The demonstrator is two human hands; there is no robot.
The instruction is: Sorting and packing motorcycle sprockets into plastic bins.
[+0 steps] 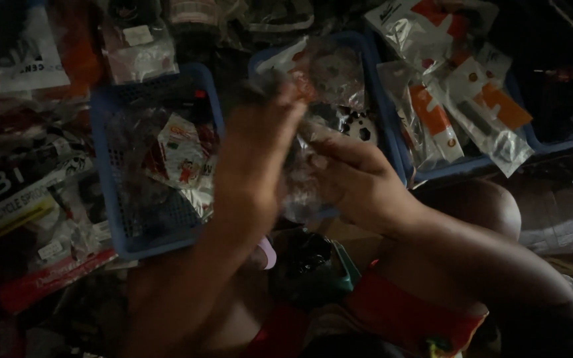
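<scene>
Hands meet over the middle of a dim, cluttered floor of packaged parts. The left hand (256, 156) is raised and blurred, its fingers (286, 99) curled down and pinched on the top edge of a clear plastic bag (303, 179). The right hand (353, 176) sits just beside it, lower and to the right, fingers wrapped around the bag's side and pressed against the plastic — both hands grip the same bag, which hangs between them above the gap between two baskets. What lies inside the bag is too blurred to tell.

Behind the left hand sits a blue plastic basket (111, 199) with mesh walls, holding a red-and-white printed packet (180, 152) and other wrapped pieces. Behind the right hand a second blue basket (382, 109) holds a clear bag with a metal sprocket (336, 69) and, lower down, a bare toothed disc (359, 129). To the right, a pile of clear packets with orange-and-white cards (452, 113) spills over that basket's rim. On the far left lie more bagged parts and a long red package (48, 282) — all well apart from the hands. A bare knee (479, 205) shows below the right forearm.
</scene>
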